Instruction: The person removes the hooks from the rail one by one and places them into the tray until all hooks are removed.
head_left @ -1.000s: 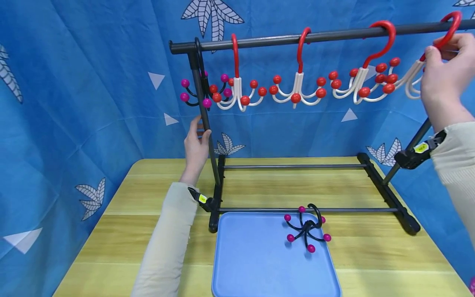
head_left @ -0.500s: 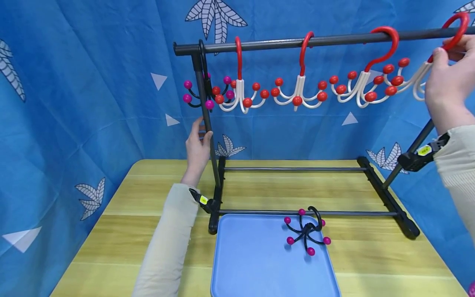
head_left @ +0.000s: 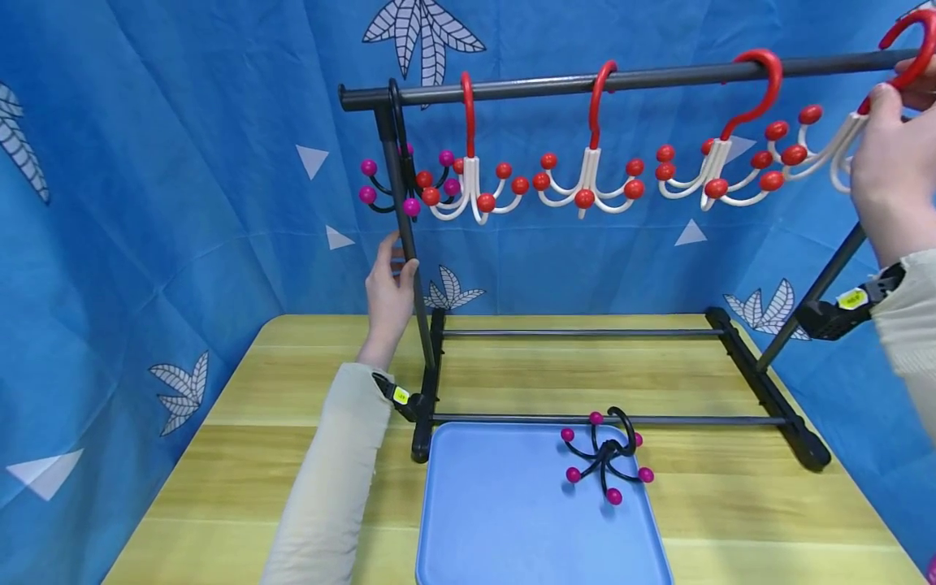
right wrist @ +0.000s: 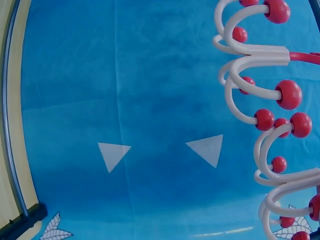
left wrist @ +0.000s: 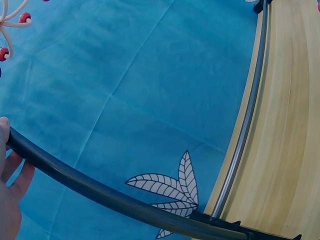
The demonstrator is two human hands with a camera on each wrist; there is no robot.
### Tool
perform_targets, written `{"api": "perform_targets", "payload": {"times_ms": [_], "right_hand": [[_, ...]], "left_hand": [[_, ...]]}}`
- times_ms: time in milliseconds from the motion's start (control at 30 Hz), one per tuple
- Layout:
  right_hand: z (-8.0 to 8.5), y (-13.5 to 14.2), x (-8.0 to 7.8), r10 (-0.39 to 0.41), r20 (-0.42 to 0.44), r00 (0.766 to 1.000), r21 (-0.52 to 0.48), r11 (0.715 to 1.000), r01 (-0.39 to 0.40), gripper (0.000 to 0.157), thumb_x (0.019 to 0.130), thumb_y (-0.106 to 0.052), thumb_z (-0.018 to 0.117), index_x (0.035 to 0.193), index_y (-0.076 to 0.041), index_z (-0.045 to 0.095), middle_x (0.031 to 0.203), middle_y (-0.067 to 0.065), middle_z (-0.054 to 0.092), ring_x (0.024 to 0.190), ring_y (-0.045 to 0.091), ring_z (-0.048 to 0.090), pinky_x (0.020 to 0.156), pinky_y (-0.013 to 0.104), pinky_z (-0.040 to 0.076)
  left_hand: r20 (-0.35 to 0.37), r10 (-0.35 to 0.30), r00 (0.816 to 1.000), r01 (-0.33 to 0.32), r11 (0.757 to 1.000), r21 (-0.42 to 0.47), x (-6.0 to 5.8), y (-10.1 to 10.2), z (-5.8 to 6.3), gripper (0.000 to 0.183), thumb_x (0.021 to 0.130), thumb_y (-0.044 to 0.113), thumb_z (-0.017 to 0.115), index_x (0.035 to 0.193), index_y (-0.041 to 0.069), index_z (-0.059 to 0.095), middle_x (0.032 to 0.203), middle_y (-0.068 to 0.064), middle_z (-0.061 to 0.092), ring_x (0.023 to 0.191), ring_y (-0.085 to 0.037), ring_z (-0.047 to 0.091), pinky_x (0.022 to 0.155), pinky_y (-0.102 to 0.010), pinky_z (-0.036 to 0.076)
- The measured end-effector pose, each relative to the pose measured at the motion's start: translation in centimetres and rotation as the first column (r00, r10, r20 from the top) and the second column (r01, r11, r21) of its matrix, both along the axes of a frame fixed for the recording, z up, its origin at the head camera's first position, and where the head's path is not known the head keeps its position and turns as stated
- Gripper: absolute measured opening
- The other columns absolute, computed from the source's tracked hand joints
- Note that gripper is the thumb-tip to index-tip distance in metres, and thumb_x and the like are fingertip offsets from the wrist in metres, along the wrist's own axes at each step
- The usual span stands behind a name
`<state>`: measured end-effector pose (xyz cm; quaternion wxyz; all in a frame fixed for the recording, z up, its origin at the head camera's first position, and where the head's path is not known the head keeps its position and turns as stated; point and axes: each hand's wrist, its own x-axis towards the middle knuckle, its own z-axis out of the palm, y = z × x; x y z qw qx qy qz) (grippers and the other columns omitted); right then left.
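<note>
My left hand grips the left post of a black hanging rack. In the left wrist view its fingers show around the post. At the far right, my right hand pinches the red hook of a white multi-arm hanger whose arms end in red balls. That hook loops over the top rail. More white hangers of the same kind, such as this hanger, hang along the rail, and a black hanger with magenta balls hangs by the left post. The right wrist view shows hangers, not the hand.
A blue tray lies on the wooden table in front of the rack. Another black hanger with magenta balls rests at the tray's back right corner. The rack's lower crossbar runs just behind the tray. A blue curtain hangs behind.
My right hand has moved to the right along the rail with the white hanger's red hook. The left hand stays on the post.
</note>
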<state>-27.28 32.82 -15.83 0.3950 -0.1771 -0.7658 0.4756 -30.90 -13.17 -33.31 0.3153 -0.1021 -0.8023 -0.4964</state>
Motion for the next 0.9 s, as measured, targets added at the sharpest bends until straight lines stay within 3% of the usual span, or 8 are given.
{"api": "perform_targets", "payload": {"times_ms": [267, 533, 900], "right_hand": [[-0.5, -1.0, 1.0, 0.0, -0.025, 1.0, 0.038, 0.999, 0.001, 0.032, 0.094, -0.034, 0.041, 0.126, -0.033, 0.041, 0.121, -0.021, 0.042, 0.109, -0.01, 0.035, 0.101, 0.013, 0.027], [-2.4, 0.3, 1.6, 0.009, -0.053, 0.999, 0.019, 1.0, -0.008, 0.032, 0.094, -0.032, 0.044, 0.126, -0.031, 0.042, 0.122, -0.018, 0.045, 0.108, -0.007, 0.04, 0.1, 0.015, 0.031], [-5.3, -0.3, 4.3, -0.003, -0.021, 1.0, 0.022, 1.0, 0.003, 0.031, 0.093, -0.029, 0.047, 0.124, -0.029, 0.046, 0.119, -0.017, 0.048, 0.102, -0.007, 0.039, 0.095, 0.014, 0.034]], "left_hand": [[0.041, 0.008, 0.999, -0.008, 1.0, 0.007, 0.3, -0.2, 0.1, 0.06, 0.084, 0.048, 0.045, 0.134, 0.016, 0.039, 0.109, -0.014, 0.057, 0.095, -0.026, 0.057, 0.082, -0.04, 0.048], [0.022, 0.002, 1.0, -0.002, 1.0, -0.004, 0.0, 0.1, 0.2, 0.061, 0.084, 0.049, 0.044, 0.135, 0.016, 0.039, 0.109, -0.014, 0.057, 0.096, -0.027, 0.057, 0.083, -0.04, 0.048], [0.028, 0.0, 1.0, 0.0, 1.0, -0.004, 0.2, 0.1, 0.1, 0.06, 0.084, 0.047, 0.045, 0.135, 0.015, 0.038, 0.11, -0.015, 0.057, 0.096, -0.029, 0.057, 0.081, -0.042, 0.047]]}}
